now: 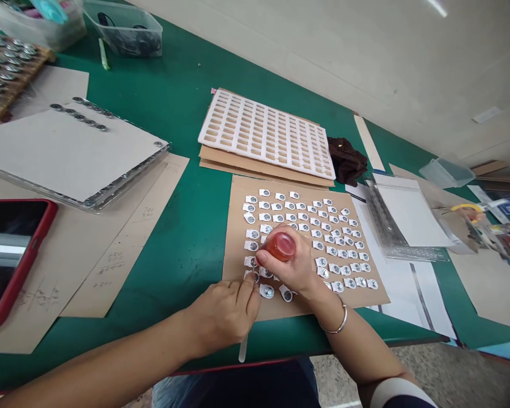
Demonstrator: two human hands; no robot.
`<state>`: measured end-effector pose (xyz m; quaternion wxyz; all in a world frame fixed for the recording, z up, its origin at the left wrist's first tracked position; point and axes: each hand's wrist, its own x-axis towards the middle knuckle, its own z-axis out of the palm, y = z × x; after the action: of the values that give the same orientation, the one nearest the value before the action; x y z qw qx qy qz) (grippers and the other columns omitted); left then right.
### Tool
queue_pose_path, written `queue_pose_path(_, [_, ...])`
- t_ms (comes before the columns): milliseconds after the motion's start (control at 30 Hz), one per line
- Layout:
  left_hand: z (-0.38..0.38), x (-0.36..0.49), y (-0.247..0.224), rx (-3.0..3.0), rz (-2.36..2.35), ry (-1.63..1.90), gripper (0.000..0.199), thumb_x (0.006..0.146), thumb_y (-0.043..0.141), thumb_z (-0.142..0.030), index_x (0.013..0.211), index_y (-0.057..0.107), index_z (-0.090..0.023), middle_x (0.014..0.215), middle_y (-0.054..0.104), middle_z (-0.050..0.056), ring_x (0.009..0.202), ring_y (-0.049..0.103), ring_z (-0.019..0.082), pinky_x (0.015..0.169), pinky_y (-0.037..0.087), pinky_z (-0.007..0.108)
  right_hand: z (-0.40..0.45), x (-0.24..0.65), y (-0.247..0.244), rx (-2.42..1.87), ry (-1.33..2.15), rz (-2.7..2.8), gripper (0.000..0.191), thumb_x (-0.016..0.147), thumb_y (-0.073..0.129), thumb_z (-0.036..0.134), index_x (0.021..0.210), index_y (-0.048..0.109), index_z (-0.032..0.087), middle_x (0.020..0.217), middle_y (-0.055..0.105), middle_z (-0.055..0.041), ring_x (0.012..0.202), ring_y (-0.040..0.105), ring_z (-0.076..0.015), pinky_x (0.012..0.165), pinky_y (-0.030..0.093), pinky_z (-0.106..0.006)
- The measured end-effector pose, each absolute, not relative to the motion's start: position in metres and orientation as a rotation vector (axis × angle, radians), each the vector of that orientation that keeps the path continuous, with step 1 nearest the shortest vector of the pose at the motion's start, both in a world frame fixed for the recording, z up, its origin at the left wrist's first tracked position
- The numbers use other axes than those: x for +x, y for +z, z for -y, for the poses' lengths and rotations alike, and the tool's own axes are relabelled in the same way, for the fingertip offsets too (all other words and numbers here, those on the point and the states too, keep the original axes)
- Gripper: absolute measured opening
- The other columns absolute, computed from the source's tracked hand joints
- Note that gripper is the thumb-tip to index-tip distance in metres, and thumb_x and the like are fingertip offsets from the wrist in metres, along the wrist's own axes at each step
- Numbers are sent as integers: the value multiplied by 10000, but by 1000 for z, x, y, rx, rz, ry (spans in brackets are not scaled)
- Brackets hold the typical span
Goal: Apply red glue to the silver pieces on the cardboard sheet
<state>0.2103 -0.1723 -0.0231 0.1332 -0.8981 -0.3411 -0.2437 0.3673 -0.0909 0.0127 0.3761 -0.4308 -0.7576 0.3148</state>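
Note:
My right hand (295, 266) is wrapped round a translucent red-orange bottle (281, 246), seen end-on, its lower end pointing down at a cardboard sheet (238, 226). Rows of small round metal pieces on white paper tabs (267, 291) lie on this sheet. My left hand (227, 311) is curled at the sheet's lower left corner, its fingertips touching one tabbed piece (255, 277). A flat pale stick (243, 348) sticks out beneath my left hand, apparently held in the curled fingers. The bottle's tip is hidden behind my right hand.
Behind the sheet lies a white slotted tray (263, 130) on cardboard, beside a dark cloth (347, 160). A red-cased phone (46, 221) and a white board (68, 153) are at left. Plastic-wrapped sheets (412, 209) lie right. Plastic bins (153, 37) stand at the back left.

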Motion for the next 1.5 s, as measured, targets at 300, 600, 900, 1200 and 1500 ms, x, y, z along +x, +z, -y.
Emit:
queue_pose_path(300, [171, 210, -18, -2610, 968, -682, 234, 797, 408, -45, 891, 622, -52, 857, 698, 197, 615, 662, 201, 483, 527, 282, 92, 369, 8, -1071, 775, 1940, 229, 708, 707, 321, 830, 547, 212, 737, 601, -27, 645, 558, -163, 591, 470, -316])
queue_pose_path(600, [169, 212, -17, -2595, 932, -719, 208, 798, 435, -51, 895, 619, -33, 826, 696, 198, 599, 655, 195, 496, 526, 279, 91, 370, 7, -1056, 782, 1923, 229, 713, 697, 331, 824, 537, 210, 721, 586, -18, 624, 531, -149, 588, 457, -303])
queue_pose_path(900, [169, 212, -18, -2606, 929, -711, 194, 801, 436, -33, 897, 603, -33, 843, 698, 200, 626, 670, 202, 486, 538, 280, 91, 368, 6, -1015, 708, 1909, 239, 719, 696, 342, 817, 542, 188, 698, 585, -18, 612, 540, -145, 585, 468, -300])
queue_pose_path(1200, [169, 211, -17, -2627, 931, -720, 206, 798, 436, -30, 896, 616, -24, 868, 699, 222, 623, 675, 214, 478, 545, 293, 91, 367, 5, -1012, 675, 1935, 248, 727, 690, 364, 825, 539, 193, 706, 595, -19, 624, 552, -145, 587, 481, -298])
queue_pose_path(1500, [169, 212, -16, -2621, 943, -720, 208, 812, 421, -41, 883, 617, -34, 859, 700, 214, 625, 676, 207, 484, 546, 285, 91, 368, 4, -1011, 669, 1922, 256, 724, 695, 372, 816, 538, 192, 705, 591, -17, 622, 548, -145, 591, 479, -302])
